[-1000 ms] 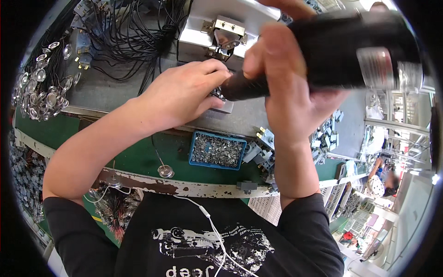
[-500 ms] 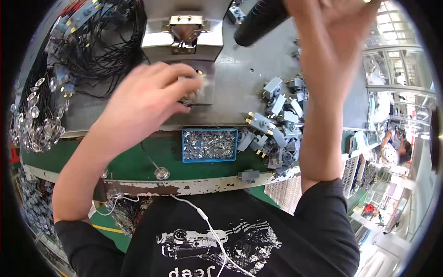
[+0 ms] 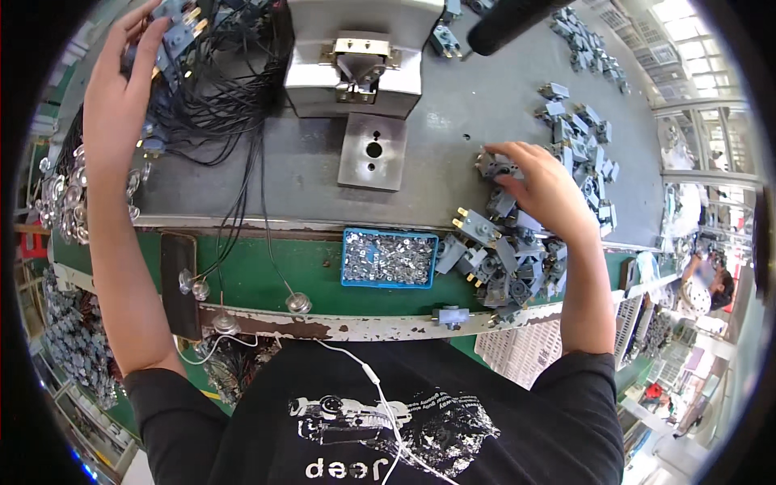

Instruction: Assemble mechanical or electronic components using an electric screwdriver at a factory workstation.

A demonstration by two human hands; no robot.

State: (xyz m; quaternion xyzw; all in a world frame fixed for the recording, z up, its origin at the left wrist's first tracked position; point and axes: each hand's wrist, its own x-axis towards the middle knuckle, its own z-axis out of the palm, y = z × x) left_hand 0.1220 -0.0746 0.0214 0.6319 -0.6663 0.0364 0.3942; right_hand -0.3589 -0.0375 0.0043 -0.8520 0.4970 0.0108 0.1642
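Note:
My left hand (image 3: 115, 109) is at the upper left, its thumb and fingers bent around a blue-grey housing with brass terminals (image 3: 176, 39), over a pile of similar housings with black leads. At the right, my right hand (image 3: 550, 190) has its thumb and fingertips closed on a grey housing (image 3: 493, 165) at the edge of a heap of loose grey housings (image 3: 505, 263). Between my hands stands a press-like machine (image 3: 356, 77). In front of it lies a square metal plate (image 3: 372, 152) with holes, nothing on it.
A blue tray (image 3: 388, 283) of small metal pieces sits near the table's front edge. Black leads (image 3: 234, 174) with round metal discs (image 3: 298, 303) hang over that edge. More grey housings (image 3: 578, 141) spread along the right. A dark cylinder (image 3: 509, 28) reaches over the table from behind.
My left hand has gone from the metal plate to the pile of leads at upper left. My right hand has come down from the upper right onto the grey housings. The whole view has shifted slightly.

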